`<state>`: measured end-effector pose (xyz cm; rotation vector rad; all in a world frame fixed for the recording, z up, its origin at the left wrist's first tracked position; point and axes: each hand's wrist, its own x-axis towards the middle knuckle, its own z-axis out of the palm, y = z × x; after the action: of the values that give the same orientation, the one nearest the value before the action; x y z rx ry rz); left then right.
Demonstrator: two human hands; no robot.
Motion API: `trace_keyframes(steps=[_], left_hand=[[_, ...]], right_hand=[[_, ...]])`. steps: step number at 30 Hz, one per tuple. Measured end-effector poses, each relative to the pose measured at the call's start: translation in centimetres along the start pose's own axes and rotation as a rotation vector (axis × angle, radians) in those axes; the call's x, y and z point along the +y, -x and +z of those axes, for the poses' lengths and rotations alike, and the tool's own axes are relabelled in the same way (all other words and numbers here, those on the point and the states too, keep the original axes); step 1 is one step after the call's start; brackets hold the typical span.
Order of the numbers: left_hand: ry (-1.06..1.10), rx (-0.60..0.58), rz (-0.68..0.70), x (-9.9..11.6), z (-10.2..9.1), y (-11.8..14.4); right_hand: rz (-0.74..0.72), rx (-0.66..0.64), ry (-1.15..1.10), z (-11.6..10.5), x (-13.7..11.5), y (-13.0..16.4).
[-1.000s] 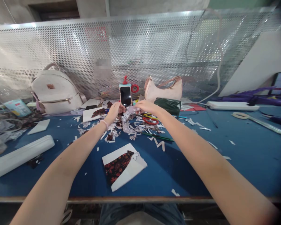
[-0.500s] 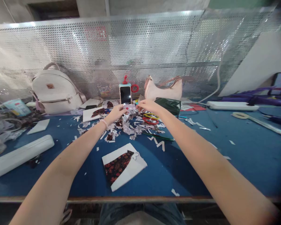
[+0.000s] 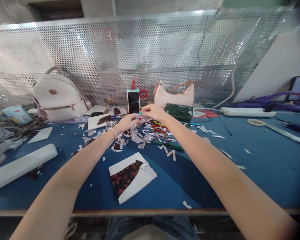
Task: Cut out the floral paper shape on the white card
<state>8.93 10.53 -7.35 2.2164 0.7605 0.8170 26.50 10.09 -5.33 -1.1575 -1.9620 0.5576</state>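
Note:
Both arms reach far over the blue table [image 3: 252, 173]. My left hand [image 3: 126, 122] and my right hand [image 3: 153, 112] meet above a heap of paper and patterned scraps [image 3: 140, 135], pinching a small pale scrap [image 3: 141, 117] between their fingertips. Just behind them a phone [image 3: 133, 102] stands upright. Red-handled scissors [image 3: 160, 127] lie to the right of the heap, under my right wrist. Nearer to me lies a white card with a dark red-flowered fabric piece [image 3: 130, 176].
A white backpack [image 3: 57, 99] and a pink handbag [image 3: 175, 95] lean against the perforated metal screen [image 3: 165, 50]. A white pencil case [image 3: 22, 165] lies at the left, a dark green pouch [image 3: 179, 112] and a white power strip [image 3: 247, 112] at the right. A green pencil [image 3: 168, 144] lies mid-table.
Both hands have lifted slightly off the scrap heap and drawn closer together, fingertips now meeting on the small scrap in front of the phone.

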Motion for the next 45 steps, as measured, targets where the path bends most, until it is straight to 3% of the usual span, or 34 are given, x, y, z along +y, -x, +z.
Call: trace_keyframes(steps=[11,19,29,36,45], left_hand=[[0.019,-0.005,-0.02,-0.2,-0.1,0.2],[0.038,-0.015,-0.004,0.4,0.1,0.4],[0.078,-0.042,0.007,-0.3,0.1,0.2],[0.076,-0.05,0.0,0.1,0.2,0.3],[0.038,-0.054,0.013,-0.5,0.4,0.4]], right_hand=[[0.098,0.093,0.058,-1.2,1.5,0.3],[0.021,-0.063,0.037,-0.5,0.2,0.7],[0.039,-0.021,0.036,-0.7,1.6,0.4],[0.008,-0.127,0.036,-0.2,0.7,0.6],[0.057,-0.105,0.045,-0.9,0.4,1.0]])
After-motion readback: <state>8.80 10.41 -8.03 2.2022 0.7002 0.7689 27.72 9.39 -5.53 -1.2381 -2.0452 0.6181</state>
